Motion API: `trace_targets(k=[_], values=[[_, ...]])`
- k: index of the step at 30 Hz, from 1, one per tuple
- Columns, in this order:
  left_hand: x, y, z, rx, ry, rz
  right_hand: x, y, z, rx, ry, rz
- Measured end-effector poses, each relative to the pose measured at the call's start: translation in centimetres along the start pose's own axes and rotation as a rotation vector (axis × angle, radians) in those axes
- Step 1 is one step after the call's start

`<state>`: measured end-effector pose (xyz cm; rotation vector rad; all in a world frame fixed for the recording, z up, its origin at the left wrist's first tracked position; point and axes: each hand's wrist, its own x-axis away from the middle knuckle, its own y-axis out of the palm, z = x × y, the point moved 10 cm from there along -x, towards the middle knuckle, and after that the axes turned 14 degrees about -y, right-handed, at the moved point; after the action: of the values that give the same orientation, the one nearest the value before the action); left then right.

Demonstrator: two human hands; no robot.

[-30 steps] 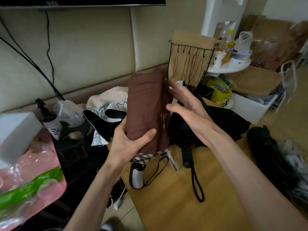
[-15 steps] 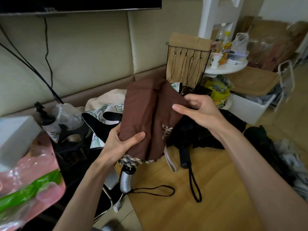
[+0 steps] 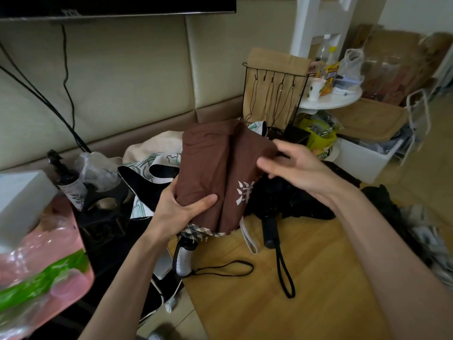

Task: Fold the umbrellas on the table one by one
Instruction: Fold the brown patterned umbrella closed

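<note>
A brown umbrella (image 3: 208, 168) with a white character printed on it is held above the wooden table (image 3: 282, 303). My left hand (image 3: 179, 212) grips its gathered canopy near the lower end, thumb across the front. Its silver handle (image 3: 183, 261) with a black wrist loop hangs below. My right hand (image 3: 296, 168) pinches a brown fabric flap at the upper right edge. A black umbrella (image 3: 286, 200) lies on the table behind, its black handle (image 3: 269, 231) pointing toward me. A white and black patterned umbrella (image 3: 152, 168) lies at the left behind the brown one.
Another black bundle (image 3: 389, 207) lies at the table's right edge. A black wire rack (image 3: 274, 94) with a brown paper bag stands behind. A pink tray (image 3: 44, 278) with plastic bags and a white box sits at left. A white round shelf (image 3: 331, 101) and white bin stand at right.
The brown umbrella has tilted and dropped slightly. My right hand moved from its side to its upper right edge and took hold of a fabric flap there, pulling it outward.
</note>
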<state>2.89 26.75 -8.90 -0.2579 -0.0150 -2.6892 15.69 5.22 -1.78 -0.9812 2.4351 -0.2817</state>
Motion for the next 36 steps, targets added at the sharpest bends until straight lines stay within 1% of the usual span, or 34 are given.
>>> trace_targets(k=[2, 4, 5, 9, 11, 15, 16, 17, 20, 21, 22, 24, 26, 27, 29, 30, 32, 33, 34, 36], values=[[0.1, 0.0, 0.0, -0.004, 0.001, 0.001, 0.0, 0.5, 0.8, 0.148, 0.021, -0.061], [0.2, -0.1, 0.0, -0.012, 0.001, -0.002, -0.2, -0.3, 1.2, 0.247, 0.018, -0.020], [0.2, -0.2, 0.0, -0.008, -0.001, 0.000, -0.1, -1.0, 1.3, 0.222, 0.025, 0.029], [0.1, -0.3, -0.4, 0.051, -0.035, -0.016, 0.6, -3.0, 0.1, 0.044, -0.024, 0.157], [0.2, 0.2, -0.6, 0.093, -0.061, -0.044, 1.0, -3.7, -0.1, -0.074, -0.050, 0.252], [0.3, 0.6, -0.5, 0.139, -0.071, -0.042, 2.0, -4.0, 0.8, -0.403, 0.003, 0.433], [0.2, 0.5, -0.6, 0.150, -0.077, -0.037, 2.4, -3.6, 1.1, -0.457, 0.029, 0.431], [0.1, 0.5, -0.6, 0.160, -0.083, -0.032, 2.8, -3.0, 1.5, -0.459, 0.079, 0.403], [0.0, 0.4, -0.7, 0.171, -0.091, -0.022, 4.5, -0.6, 3.3, -0.309, 0.281, 0.261], [0.0, 0.4, -0.7, 0.164, -0.091, -0.016, 5.0, -0.3, 3.9, -0.277, 0.323, 0.254], [-0.1, 0.4, -0.8, 0.156, -0.089, -0.012, 5.2, -0.4, 4.2, -0.260, 0.339, 0.286], [-0.2, 0.3, -0.9, 0.151, -0.090, -0.003, 5.6, -1.4, 4.4, -0.280, 0.313, 0.393], [-0.3, 0.2, -1.0, 0.152, -0.095, -0.003, 5.5, -2.4, 3.9, -0.365, 0.254, 0.471], [-0.3, 0.2, -1.1, 0.155, -0.099, -0.009, 5.3, -2.5, 3.6, -0.418, 0.230, 0.476], [-0.2, 0.5, -1.0, 0.147, -0.106, -0.038, 5.2, -1.7, 3.1, -0.501, 0.228, 0.397], [-0.2, 0.6, -1.1, 0.131, -0.103, -0.049, 5.3, -0.9, 3.1, -0.497, 0.258, 0.329], [-0.1, 0.8, -1.1, 0.109, -0.099, -0.060, 5.8, 0.1, 3.6, -0.381, 0.331, 0.230], [0.0, 0.9, -1.0, 0.102, -0.094, -0.062, 5.9, 0.0, 3.8, -0.298, 0.349, 0.235], [0.0, 0.8, -0.8, 0.093, -0.076, -0.061, 6.0, -0.5, 3.8, -0.236, 0.351, 0.285], [0.2, 0.6, -0.6, 0.098, -0.055, -0.042, 6.0, -1.7, 3.5, -0.217, 0.309, 0.408]])
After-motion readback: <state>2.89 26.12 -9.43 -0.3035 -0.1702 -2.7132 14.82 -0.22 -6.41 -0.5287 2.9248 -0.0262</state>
